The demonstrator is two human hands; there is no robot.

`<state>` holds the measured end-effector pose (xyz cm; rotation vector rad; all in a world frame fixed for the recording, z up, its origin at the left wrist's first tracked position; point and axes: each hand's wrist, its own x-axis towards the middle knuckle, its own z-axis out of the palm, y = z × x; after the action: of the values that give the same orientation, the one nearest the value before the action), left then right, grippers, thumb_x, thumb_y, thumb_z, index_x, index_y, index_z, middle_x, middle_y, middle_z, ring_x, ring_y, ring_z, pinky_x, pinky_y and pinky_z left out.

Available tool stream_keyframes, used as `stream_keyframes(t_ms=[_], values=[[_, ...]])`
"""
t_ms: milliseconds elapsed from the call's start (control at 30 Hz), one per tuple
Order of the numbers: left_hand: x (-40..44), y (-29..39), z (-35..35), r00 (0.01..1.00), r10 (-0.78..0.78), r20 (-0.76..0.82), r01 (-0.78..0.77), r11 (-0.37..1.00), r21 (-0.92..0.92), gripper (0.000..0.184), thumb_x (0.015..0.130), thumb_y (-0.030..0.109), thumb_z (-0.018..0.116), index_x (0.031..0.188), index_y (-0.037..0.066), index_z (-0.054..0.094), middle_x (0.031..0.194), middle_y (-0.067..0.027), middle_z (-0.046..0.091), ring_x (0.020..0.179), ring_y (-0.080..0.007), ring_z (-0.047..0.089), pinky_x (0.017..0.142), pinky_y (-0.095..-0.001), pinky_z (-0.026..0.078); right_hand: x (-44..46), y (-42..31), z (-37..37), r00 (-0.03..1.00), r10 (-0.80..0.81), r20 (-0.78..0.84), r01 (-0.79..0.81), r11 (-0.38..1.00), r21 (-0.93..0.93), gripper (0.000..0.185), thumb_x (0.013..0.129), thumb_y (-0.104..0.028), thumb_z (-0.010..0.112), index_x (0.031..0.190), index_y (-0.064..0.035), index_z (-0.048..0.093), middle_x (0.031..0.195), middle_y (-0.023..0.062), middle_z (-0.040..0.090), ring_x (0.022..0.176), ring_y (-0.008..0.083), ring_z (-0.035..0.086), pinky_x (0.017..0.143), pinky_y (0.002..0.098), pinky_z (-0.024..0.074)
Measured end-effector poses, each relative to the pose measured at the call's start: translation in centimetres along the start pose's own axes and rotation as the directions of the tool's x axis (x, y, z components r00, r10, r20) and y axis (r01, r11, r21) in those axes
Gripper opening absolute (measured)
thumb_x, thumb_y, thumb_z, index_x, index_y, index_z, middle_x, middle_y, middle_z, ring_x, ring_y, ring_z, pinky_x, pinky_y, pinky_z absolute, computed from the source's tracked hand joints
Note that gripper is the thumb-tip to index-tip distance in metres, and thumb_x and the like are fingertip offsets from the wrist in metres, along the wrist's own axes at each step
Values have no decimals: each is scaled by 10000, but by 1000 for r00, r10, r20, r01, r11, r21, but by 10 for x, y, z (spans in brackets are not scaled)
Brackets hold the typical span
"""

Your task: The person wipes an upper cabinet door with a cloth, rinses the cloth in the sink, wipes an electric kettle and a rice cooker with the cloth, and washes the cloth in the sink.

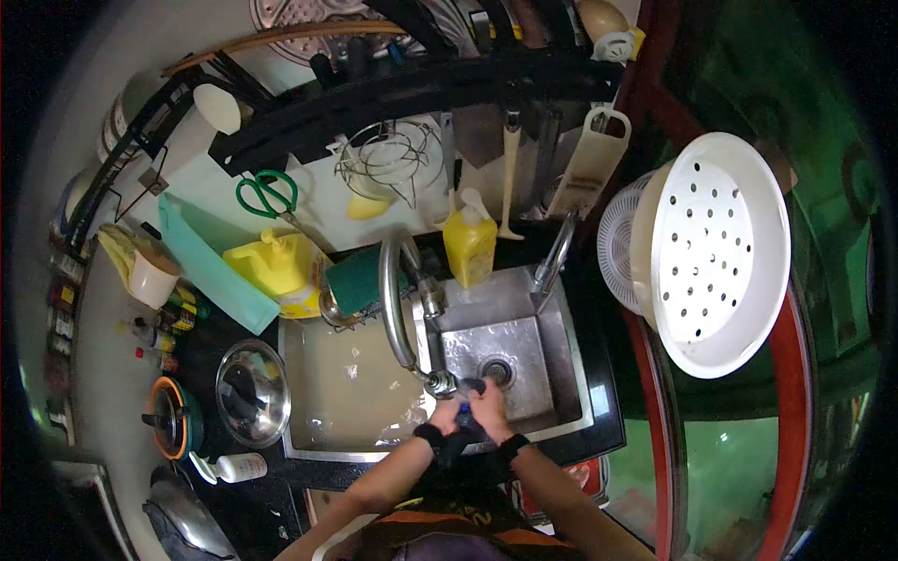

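My left hand (446,417) and my right hand (488,411) are close together over the divider of a double steel sink (571,374). Both are closed around a small dark thing with a blue part (464,408); its kind I cannot make out. The curved faucet (391,299) ends just above and left of them, its spout close to my left hand. Cloudy water (351,374) fills the left basin. The right basin is wet, with a drain strainer (498,373) just beyond my right hand. Dark bands circle both wrists.
Behind the sink stand a yellow soap bottle (470,245), a yellow jug (276,271) and a green scouring pad (354,282). A steel lid (253,393) and a white bottle (238,467) sit at left. A white perforated colander (720,252) hangs at right; green scissors (267,194) hang above.
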<state>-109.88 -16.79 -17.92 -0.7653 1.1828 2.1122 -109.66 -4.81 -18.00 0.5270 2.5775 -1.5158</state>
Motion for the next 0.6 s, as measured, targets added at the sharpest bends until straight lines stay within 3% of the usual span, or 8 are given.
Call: stream_keyframes(t_ms=[67, 133, 200, 233, 300, 433, 500, 600], values=[[-18, 15, 17, 992, -93, -80, 96, 995, 33, 143, 860, 36, 551, 988, 89, 588, 852, -36, 618, 692, -168, 606, 563, -344, 505, 21, 21, -10, 996, -91, 10, 90, 952, -294, 447, 744, -147, 669, 1153, -26, 535, 1030, 244, 620, 966, 395, 602, 833, 478, 463], [10, -18, -7, 992, 110, -68, -113, 993, -32, 161, 835, 23, 573, 985, 79, 580, 856, -28, 600, 751, -165, 592, 609, -339, 500, 20, 8, -30, 977, -213, 25, 200, 866, -459, 496, 731, -138, 678, 1186, -31, 513, 1098, 238, 600, 1018, 400, 578, 869, 485, 443], [10, -11, 3, 957, 260, -127, -270, 960, -75, 186, 825, 21, 584, 1003, 75, 577, 869, -23, 595, 782, -165, 590, 652, -339, 508, 22, -15, -46, 899, -220, 379, 370, 844, -389, 691, 701, -118, 693, 1330, -49, 415, 1268, 266, 502, 1172, 438, 478, 988, 462, 382], [2, -8, 11, 955, 266, -133, -281, 954, -106, 222, 817, 20, 597, 1031, 73, 571, 895, -25, 594, 819, -171, 589, 704, -335, 508, 22, -7, -35, 808, -174, 562, 240, 970, -45, 841, 690, -100, 689, 1433, -66, 297, 1332, 285, 450, 1264, 441, 404, 1049, 418, 341], [-4, -5, 19, 951, 276, -136, -296, 943, -152, 260, 810, 20, 611, 1060, 71, 564, 922, -26, 593, 856, -176, 589, 755, -332, 507, 9, 8, -9, 820, -381, 427, 403, 914, 43, 921, 696, -97, 677, 1482, -86, 197, 1387, 273, 402, 1308, 375, 391, 1068, 375, 326], [-29, 15, 28, 986, 155, -57, -158, 987, -43, 280, 860, 150, 612, 1129, 102, 549, 1049, -45, 602, 958, -221, 576, 821, -422, 497, 22, -8, -22, 792, -241, 561, 205, 970, 128, 587, 731, -144, 684, 1256, 47, 502, 1047, 278, 630, 1049, 356, 615, 908, 396, 463], [-32, 23, 23, 983, -46, -177, 66, 992, 109, 282, 920, 268, 546, 1152, 108, 547, 1059, -36, 604, 972, -224, 579, 817, -480, 488, 19, -15, -6, 919, -61, 390, 208, 915, -347, 339, 771, -221, 704, 1012, 8, 642, 938, 233, 645, 935, 403, 609, 828, 457, 475], [4, 4, -4, 997, -66, 35, 67, 997, -25, 422, 919, 435, 531, 1204, 124, 544, 1140, -53, 610, 1023, -243, 591, 840, -512, 486, 20, 18, 22, 820, -371, 437, 557, 692, -459, 380, 732, -207, 670, 1059, -14, 646, 1220, 287, 498, 1136, 436, 449, 910, 433, 443]])
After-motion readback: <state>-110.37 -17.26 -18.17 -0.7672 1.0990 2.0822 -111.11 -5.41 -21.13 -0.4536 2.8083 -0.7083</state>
